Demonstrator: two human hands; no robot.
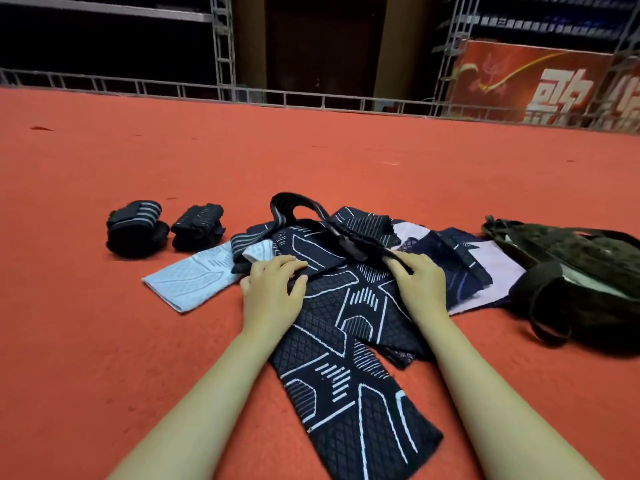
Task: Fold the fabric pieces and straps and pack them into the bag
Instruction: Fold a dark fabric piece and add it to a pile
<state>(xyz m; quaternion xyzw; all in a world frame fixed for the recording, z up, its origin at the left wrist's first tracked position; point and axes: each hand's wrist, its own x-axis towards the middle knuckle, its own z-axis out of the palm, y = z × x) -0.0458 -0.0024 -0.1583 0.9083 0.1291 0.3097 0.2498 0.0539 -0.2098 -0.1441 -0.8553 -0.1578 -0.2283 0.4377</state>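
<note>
Red carpeted floor point(104, 168). Heap of dark patterned fabric pieces point(346, 306) at centre, longest one running toward camera. Left hand point(273, 289) laid on heap, fingers fairly straight, pressing cloth. Right hand point(420, 282) pinching black strap point(298, 209) that loops up over heap. Two rolled straps point(135, 226) lying left, apart from heap. Pale blue piece point(187, 275) beside left hand. Dark bag point(581, 265) at right, mouth open.

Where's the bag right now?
Head view, far right: the dark bag lies on the red carpet, touching the pale fabric piece, beyond the right hand.
</note>
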